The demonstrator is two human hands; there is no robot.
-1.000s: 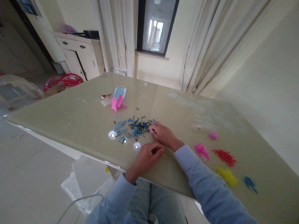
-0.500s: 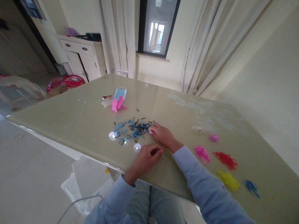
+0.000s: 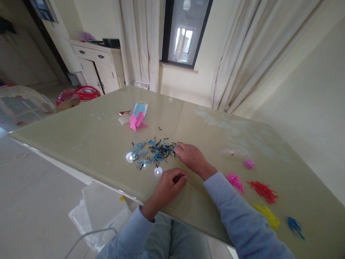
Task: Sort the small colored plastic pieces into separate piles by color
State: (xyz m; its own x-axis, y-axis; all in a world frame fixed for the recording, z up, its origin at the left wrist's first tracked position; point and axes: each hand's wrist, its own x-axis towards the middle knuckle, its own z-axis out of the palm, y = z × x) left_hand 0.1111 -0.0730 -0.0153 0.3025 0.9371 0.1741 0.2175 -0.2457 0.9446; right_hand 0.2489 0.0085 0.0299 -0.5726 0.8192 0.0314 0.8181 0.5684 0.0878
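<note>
A mixed pile of small black and blue rubber bands lies spread on the glossy table. At its right edge is my right hand, fingers bent together and fingertips down among the bands; whether a band is between them is hidden. Nearer to me, my left hand rests curled at the table, thumb and forefinger meeting in a pinch. What it holds, if anything, is too small to make out. Beyond my right forearm lie separate piles: pink bands, red bands, yellow bands and blue bands.
A pink crumpled piece overlaps a blue face mask toward the back left. A clear plastic bag and a small pink bundle lie right of my right hand. The table's front edge runs before my lap.
The view has shifted slightly. My right hand stays at the pile's right edge, its wrist a little farther right. The left hand remains curled in nearly the same place.
</note>
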